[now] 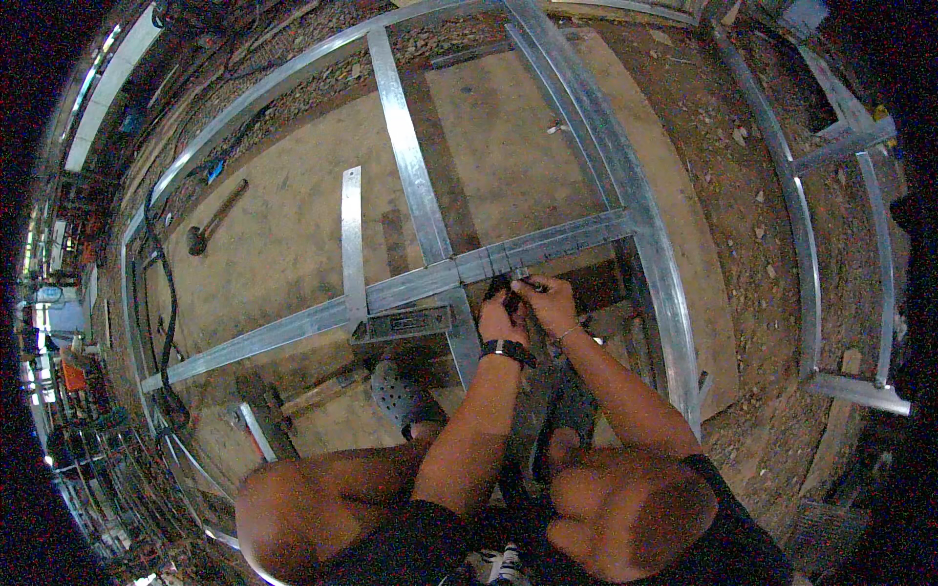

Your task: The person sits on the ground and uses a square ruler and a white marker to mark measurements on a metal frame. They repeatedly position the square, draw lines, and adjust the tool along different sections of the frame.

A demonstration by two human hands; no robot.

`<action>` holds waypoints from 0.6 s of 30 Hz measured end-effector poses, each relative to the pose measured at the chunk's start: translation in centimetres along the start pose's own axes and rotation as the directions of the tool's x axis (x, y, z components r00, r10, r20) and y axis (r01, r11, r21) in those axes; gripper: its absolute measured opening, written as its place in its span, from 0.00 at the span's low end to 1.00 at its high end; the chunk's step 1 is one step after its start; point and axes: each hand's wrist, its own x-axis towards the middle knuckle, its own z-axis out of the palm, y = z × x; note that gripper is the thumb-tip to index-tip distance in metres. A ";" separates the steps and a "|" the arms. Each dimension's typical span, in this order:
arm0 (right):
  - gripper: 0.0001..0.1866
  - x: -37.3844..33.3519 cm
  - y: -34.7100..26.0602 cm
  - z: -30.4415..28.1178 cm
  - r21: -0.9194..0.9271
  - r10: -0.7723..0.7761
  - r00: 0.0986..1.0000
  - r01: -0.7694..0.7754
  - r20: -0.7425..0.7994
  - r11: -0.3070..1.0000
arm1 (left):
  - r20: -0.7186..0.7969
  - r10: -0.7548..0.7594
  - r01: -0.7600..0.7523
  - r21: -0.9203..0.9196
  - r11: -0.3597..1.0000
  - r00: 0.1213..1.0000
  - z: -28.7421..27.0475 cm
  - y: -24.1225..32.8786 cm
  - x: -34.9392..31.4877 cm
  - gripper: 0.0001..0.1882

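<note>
My left hand, with a dark band at its wrist, is closed just on the near side of a galvanized square tube. My right hand meets it there, fingers pinched together. Between the two hands shows a small dark object, too blurred to name. Dark marks run along the tube's upper face close to my fingertips. Left of my hands lies a try square: its steel blade crosses the tube, and its thick stock sits against the near side.
The tube belongs to a large metal frame resting over plywood. A hammer lies inside it; a second hammer is near my left knee. A black cable crosses the left side. Another metal frame stands right.
</note>
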 end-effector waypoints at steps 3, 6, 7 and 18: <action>0.17 0.4 1.0 -0.3 -0.009 0.016 0.999 -0.017 -0.035 1.000 | 0.039 0.052 -0.058 0.171 0.984 0.998 0.4 0.0 0.2 0.06; 0.18 -0.1 -0.7 0.0 -0.005 -0.011 1.000 0.011 0.030 1.000 | 0.054 0.184 -0.180 0.591 0.787 0.982 -1.8 -0.1 0.9 0.12; 0.18 -0.1 -0.4 -0.1 0.003 -0.015 1.000 0.015 0.022 1.000 | 0.033 0.184 -0.170 0.562 0.809 0.982 -1.4 -0.2 0.6 0.12; 0.20 -0.6 -1.7 -0.3 -0.081 -0.030 0.999 0.027 -0.032 0.996 | 0.091 0.244 -0.251 0.572 0.781 0.966 -1.2 0.4 0.2 0.10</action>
